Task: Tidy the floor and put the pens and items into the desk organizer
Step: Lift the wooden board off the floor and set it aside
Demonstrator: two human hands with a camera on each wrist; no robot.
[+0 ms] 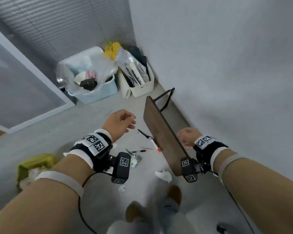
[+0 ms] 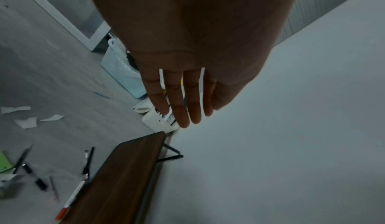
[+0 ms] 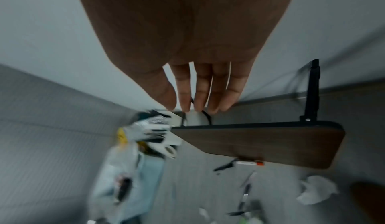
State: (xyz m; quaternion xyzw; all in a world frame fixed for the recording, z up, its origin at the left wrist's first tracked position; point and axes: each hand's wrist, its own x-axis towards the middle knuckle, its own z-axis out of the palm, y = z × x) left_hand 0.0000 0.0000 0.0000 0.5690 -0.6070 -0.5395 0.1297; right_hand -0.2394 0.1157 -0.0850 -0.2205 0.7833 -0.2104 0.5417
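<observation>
Before you, the grey floor (image 1: 95, 119) carries scattered pens (image 1: 143, 133), crumpled paper scraps (image 1: 163, 175), a pale blue bin (image 1: 98, 93), a white bin (image 1: 142, 88) and a tipped brown tabletop (image 1: 162, 137).

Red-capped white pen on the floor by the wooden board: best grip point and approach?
Pinch the white barrel of the red-capped pen mid-length, from above, fingers across its long axis. It lies flat on the floor, and one side sits close beside the wooden board, so come with the left hand, which is open, from the open side away from the board.
</observation>
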